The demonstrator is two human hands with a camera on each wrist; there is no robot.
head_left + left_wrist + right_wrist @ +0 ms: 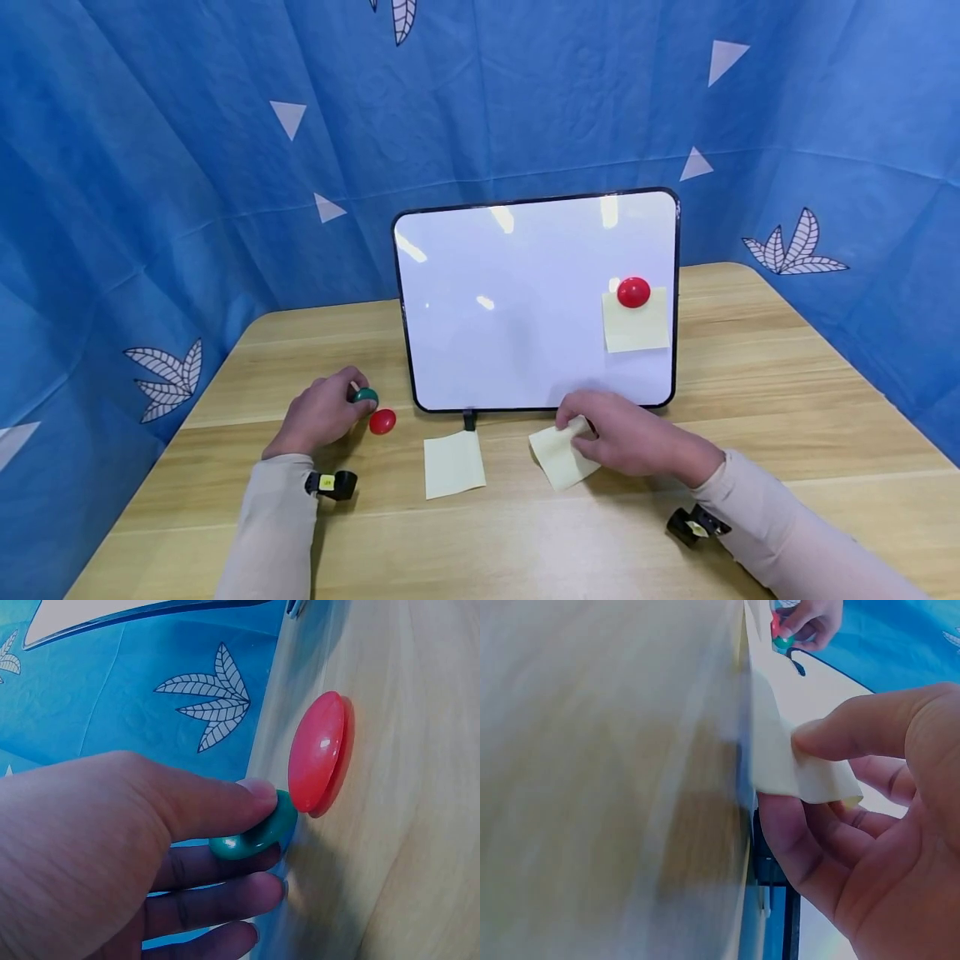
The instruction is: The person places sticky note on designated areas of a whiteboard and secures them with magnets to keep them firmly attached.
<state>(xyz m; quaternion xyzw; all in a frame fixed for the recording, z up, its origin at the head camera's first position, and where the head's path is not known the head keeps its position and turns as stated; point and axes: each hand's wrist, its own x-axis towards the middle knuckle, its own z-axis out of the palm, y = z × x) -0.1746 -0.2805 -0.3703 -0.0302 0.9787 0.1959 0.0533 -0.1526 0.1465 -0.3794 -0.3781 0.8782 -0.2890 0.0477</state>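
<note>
On the left side of the table, my left hand point(324, 410) pinches a round green magnet point(259, 829) between thumb and fingers. Right beside it a red magnet point(382, 421) lies on the wood. My right hand point(626, 433), just in front of the whiteboard's lower edge, pinches a pale yellow sticky note point(562, 457); the right wrist view shows the thumb on top of the note point(799, 761) and fingers underneath. Another yellow note point(454, 465) lies flat between the two hands. The whiteboard point(517, 292) carries a yellow note point(636, 327) under a red magnet point(633, 292).
The whiteboard stands upright on the wooden table point(480, 542), with a small black foot point(469, 419) at its lower edge. A blue curtain point(225, 125) hangs behind and along both sides. Cameras are strapped to both sleeves.
</note>
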